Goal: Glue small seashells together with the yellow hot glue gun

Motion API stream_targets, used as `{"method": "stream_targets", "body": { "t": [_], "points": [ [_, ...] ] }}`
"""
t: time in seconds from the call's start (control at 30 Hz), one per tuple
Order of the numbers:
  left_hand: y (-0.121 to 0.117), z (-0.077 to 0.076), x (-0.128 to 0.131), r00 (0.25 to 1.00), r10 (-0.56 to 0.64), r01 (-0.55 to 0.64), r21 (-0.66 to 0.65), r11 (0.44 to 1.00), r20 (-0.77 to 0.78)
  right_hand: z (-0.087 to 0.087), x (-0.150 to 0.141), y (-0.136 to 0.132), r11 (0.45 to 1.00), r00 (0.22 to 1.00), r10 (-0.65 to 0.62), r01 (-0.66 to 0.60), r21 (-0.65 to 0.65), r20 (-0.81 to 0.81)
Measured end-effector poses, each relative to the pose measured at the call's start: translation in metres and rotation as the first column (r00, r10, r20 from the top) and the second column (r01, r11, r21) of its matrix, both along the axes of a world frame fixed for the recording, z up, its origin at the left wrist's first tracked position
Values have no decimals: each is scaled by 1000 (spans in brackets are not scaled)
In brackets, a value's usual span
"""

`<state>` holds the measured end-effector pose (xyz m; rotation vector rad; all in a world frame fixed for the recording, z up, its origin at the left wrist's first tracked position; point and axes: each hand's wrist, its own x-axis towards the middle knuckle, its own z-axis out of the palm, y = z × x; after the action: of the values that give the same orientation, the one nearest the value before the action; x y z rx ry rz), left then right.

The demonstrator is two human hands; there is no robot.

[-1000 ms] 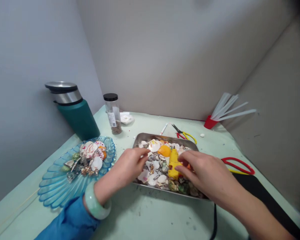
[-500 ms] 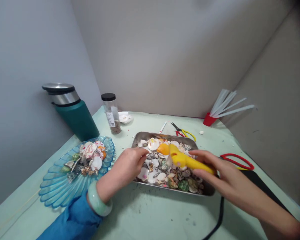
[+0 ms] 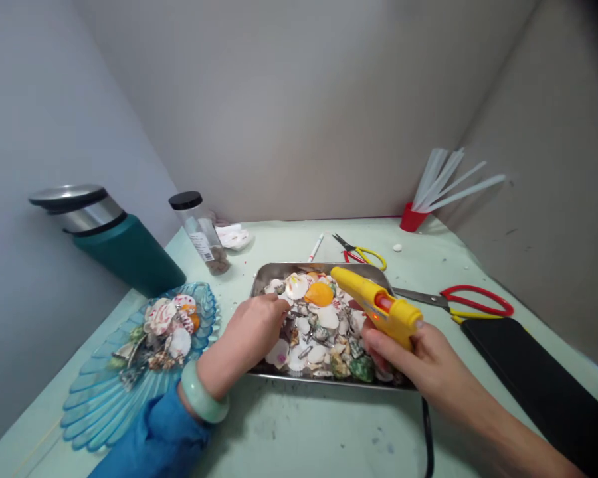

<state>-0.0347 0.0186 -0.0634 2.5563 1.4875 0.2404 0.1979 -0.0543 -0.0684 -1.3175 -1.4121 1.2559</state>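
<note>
My right hand [image 3: 403, 355] is wrapped round the handle of a yellow hot glue gun [image 3: 361, 292], its back end turned toward me and a small orange light showing on its side. The gun is above a metal tray [image 3: 264, 273] full of shells and small stones. At the tray's left side, my left hand [image 3: 256, 332] has its fingers pinched together over the shells; its fingertips are partly hidden, so what they hold cannot be made out. An orange shell [image 3: 319, 294] lies between both hands, beside a white shell [image 3: 296, 287].
On the left, a blue scalloped glass dish [image 3: 97, 411] bears a shell cluster [image 3: 167, 328]. Behind it are a teal bottle [image 3: 129, 255] and a black-lidded jar [image 3: 199, 232]. Scissors [image 3: 471, 302], a black flat object [image 3: 528, 372] and a red cup of glue sticks [image 3: 412, 218] are at right.
My right hand has turned the glue gun from lying sideways to pointing away from me, with a firmer grip on its handle. My left hand stays pinched over the tray. The view has shifted slightly.
</note>
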Motion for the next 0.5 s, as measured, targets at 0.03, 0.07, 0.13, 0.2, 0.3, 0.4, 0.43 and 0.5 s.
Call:
{"method": "stream_targets", "body": {
  "t": [0.03, 0.07, 0.13, 0.2, 0.3, 0.4, 0.43, 0.5],
  "points": [
    [2, -1, 2, 999, -3, 3, 1, 1000, -35, 0, 1, 0, 1000, 1000, 1, -1, -13, -6],
    [3, -2, 5, 998, -5, 5, 5, 1000, -67, 0, 1, 1, 1000, 1000, -5, 4, -25, -9],
    [6, -3, 10, 992, -4, 5, 14, 1000, -122, -2, 0, 2, 999, 999, -25, 25, -35, -20],
    [9, -6, 15, 986, 7, -4, 22, 1000, -166, -3, 0, 3, 999, 999, -42, 42, -10, -35],
    [11, -8, 19, 980, 39, -36, 21, 999, -196, -7, 0, 3, 999, 999, -19, 20, 37, -32],
    [11, -8, 20, 982, 63, -64, 4, 998, -176, -9, 1, 1, 999, 1000, 10, -9, 52, -9],
    [11, -8, 20, 985, 69, -71, -6, 997, -160, -9, 1, 1, 998, 1000, 10, -10, 56, -2],
    [11, -8, 19, 990, 81, -85, -33, 996, -114, -9, 1, 0, 998, 1000, -3, 2, 59, 12]
  ]
}}
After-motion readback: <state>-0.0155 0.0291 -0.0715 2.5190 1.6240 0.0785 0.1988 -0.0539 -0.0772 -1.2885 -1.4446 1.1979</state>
